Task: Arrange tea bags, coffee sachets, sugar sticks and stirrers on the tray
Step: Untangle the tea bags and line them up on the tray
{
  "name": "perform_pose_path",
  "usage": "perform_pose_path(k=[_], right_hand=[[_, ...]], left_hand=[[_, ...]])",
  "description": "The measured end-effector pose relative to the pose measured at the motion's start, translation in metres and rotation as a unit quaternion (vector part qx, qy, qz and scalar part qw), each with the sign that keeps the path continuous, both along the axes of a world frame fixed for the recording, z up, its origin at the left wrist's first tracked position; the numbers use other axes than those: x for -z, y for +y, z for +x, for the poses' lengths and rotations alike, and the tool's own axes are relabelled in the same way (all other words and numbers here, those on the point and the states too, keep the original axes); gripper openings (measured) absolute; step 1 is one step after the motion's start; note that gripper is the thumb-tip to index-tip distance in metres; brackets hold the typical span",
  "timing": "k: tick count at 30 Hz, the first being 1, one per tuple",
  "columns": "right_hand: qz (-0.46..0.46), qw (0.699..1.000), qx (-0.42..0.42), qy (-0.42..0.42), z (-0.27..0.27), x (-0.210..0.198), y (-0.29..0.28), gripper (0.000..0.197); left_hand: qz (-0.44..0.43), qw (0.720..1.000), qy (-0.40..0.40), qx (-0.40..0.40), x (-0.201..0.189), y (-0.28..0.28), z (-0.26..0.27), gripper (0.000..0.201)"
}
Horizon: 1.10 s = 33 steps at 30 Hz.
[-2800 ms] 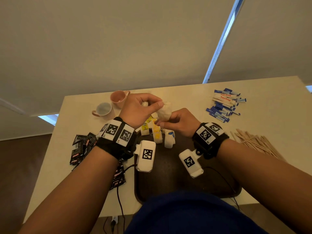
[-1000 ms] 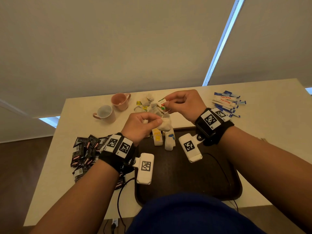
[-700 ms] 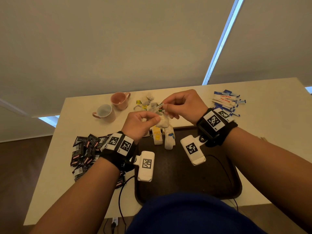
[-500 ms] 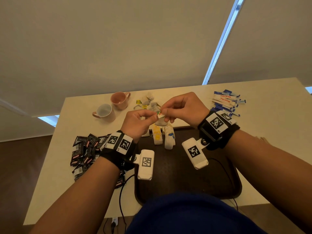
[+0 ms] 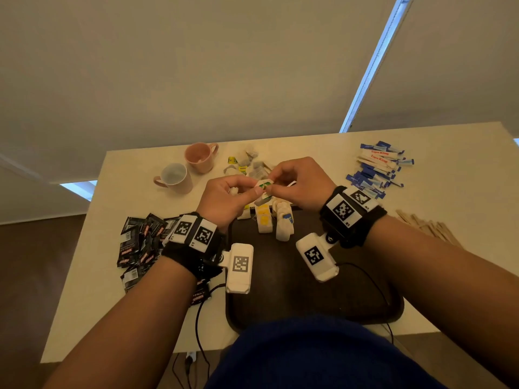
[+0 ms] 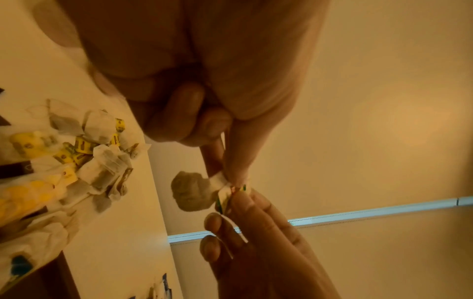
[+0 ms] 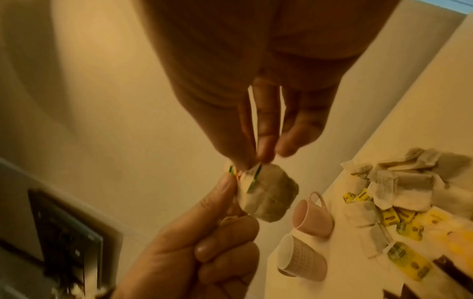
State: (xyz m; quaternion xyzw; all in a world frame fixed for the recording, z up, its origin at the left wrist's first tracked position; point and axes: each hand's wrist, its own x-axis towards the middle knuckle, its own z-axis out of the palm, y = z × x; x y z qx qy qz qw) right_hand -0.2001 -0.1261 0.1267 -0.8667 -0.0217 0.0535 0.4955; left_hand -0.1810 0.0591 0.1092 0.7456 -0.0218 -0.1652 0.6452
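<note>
Tea bag centre frame, above far edge of dark tray. Left hand and right hand both pinching its paper tag. Judged featherlight, limp, tearable; best taken by tag or top seam, gently. Pouch grey-white, crumpled, tag white with green and red. Beyond, loose tea bags on surface.

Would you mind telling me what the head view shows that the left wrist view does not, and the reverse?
Only the head view shows the two mugs, coffee sachets, stirrers and the whole tray. Only the left wrist view shows the held tea bag hanging below its tag, clear of the table. Both show the left hand and right hand pinching that tag, the loose tea bags and the sugar sticks.
</note>
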Motion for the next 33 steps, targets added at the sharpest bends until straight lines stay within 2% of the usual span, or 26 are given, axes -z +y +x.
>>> perform_pose_path(k=[2,4,8,12,18,23,26,33], right_hand=[[-0.060,0.998,-0.025,-0.005,0.007,0.002,0.004,0.009],[-0.070,0.996,-0.048,0.004,0.014,0.002,0.009,0.007],[-0.031,0.998,-0.051,0.025,0.027,0.004,0.023,0.004],[-0.014,0.998,-0.039,0.044,0.038,0.012,0.037,0.006],[-0.113,0.991,-0.035,0.065,0.059,0.047,0.047,0.005],[-0.230,0.964,-0.050,0.124,0.071,0.088,0.058,0.011],[-0.281,0.943,-0.086,0.154,0.075,0.107,0.073,0.012],[-0.328,0.912,-0.148,0.198,0.087,0.133,0.092,0.017]], left_hand=[[0.050,0.998,-0.038,0.007,0.004,0.005,0.004,0.009],[0.070,0.996,-0.059,0.011,0.010,0.010,0.009,0.007],[0.070,0.996,-0.056,0.016,0.020,0.021,0.016,0.017],[0.082,0.995,-0.049,0.029,0.032,0.032,0.024,0.009],[0.101,0.994,-0.026,-0.030,0.054,0.049,0.043,0.009],[0.091,0.995,0.008,-0.034,0.059,0.061,0.052,0.002],[0.086,0.996,0.018,-0.033,0.062,0.062,0.055,0.007],[0.067,0.995,0.065,-0.034,0.074,0.062,0.060,0.017]])
